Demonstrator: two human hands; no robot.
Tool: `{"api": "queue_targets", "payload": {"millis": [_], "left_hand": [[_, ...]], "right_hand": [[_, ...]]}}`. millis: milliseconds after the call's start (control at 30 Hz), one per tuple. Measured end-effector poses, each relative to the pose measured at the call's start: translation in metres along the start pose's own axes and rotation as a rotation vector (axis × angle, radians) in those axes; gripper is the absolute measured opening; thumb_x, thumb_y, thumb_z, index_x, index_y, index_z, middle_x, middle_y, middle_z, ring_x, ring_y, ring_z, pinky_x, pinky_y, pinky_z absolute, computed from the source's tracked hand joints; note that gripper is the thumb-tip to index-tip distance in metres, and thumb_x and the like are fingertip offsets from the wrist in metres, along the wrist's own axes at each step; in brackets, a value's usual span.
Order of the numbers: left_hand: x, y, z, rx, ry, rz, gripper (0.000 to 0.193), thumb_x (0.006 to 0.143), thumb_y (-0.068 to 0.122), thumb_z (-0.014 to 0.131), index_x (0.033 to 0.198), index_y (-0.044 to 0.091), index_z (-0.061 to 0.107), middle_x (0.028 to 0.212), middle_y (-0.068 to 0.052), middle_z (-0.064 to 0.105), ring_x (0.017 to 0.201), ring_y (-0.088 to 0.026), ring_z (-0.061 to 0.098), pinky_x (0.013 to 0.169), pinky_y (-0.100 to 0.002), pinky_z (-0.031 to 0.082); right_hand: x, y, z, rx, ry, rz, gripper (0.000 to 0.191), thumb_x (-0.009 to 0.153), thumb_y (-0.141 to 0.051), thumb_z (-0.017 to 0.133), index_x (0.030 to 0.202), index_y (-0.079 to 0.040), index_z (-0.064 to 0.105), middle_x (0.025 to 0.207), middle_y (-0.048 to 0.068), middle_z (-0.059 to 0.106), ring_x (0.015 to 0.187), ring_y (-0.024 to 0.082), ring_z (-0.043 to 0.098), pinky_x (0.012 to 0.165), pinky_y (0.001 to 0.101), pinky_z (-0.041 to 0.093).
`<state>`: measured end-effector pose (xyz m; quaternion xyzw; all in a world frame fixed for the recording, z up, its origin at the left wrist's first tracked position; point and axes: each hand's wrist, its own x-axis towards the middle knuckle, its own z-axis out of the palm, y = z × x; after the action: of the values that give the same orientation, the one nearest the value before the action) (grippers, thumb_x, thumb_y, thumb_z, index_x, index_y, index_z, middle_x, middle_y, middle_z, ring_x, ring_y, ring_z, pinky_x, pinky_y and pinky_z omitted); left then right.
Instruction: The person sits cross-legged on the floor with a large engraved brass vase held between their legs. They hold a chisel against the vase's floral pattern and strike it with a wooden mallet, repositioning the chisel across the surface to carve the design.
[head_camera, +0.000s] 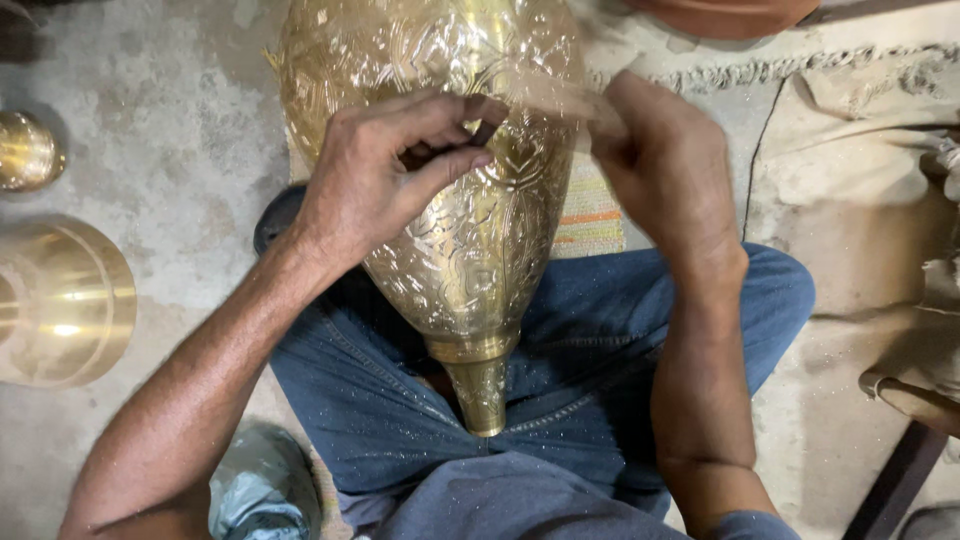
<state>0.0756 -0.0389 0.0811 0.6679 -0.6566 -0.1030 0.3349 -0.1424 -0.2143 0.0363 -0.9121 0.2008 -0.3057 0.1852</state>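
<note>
A large engraved brass vase lies across my lap, its narrow neck pointing toward me between my legs in blue jeans. My left hand rests on the vase's upper body and pinches a small dark tool against the metal. My right hand is just right of the vase, blurred by motion. It grips a pale stick-like tool that reaches left toward the dark tool's top. The blur hides the tool's exact shape.
Two polished brass pieces sit on the concrete floor at left. A crumpled plastic bag lies by my left knee. A striped mat is under the vase, sackcloth lies at right, and a dark bar is at bottom right.
</note>
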Motion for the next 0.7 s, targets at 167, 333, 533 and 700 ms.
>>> {"api": "queue_targets", "payload": {"millis": [167,333,533,700], "left_hand": [[-0.003,0.0,-0.001,-0.051,0.016,-0.017,0.03,0.097,0.016,0.081,0.124,0.006,0.073,0.109,-0.009,0.077,0.093,-0.017,0.078,0.081,-0.031,0.068],[-0.002,-0.003,0.0,-0.076,0.044,0.034,0.03,0.099,0.014,0.081,0.126,0.005,0.071,0.113,-0.01,0.077,0.099,-0.018,0.078,0.084,-0.029,0.069],[0.0,-0.007,0.001,-0.083,0.058,0.059,0.033,0.099,0.014,0.08,0.129,0.004,0.071,0.114,-0.012,0.077,0.095,-0.019,0.079,0.081,-0.029,0.069],[-0.002,-0.006,0.001,-0.053,0.042,0.057,0.035,0.099,0.015,0.08,0.13,0.003,0.07,0.113,-0.013,0.077,0.095,-0.019,0.078,0.081,-0.029,0.068]], "right_hand": [[-0.001,0.001,0.007,0.286,0.028,0.268,0.021,0.099,-0.008,0.079,0.099,-0.007,0.059,0.081,0.004,0.063,0.069,0.019,0.064,0.059,0.0375,0.052],[0.002,0.006,0.008,0.031,0.116,-0.023,0.022,0.091,-0.006,0.079,0.099,-0.004,0.058,0.076,0.007,0.063,0.064,0.018,0.063,0.059,0.0384,0.055],[-0.002,0.023,0.016,0.686,0.197,0.202,0.014,0.109,-0.003,0.074,0.104,-0.004,0.061,0.082,0.006,0.067,0.067,0.014,0.066,0.055,0.0285,0.055],[-0.004,0.021,0.02,0.596,0.259,0.165,0.019,0.113,-0.004,0.078,0.109,-0.002,0.06,0.082,0.004,0.064,0.067,0.013,0.065,0.059,0.0279,0.056]]}}
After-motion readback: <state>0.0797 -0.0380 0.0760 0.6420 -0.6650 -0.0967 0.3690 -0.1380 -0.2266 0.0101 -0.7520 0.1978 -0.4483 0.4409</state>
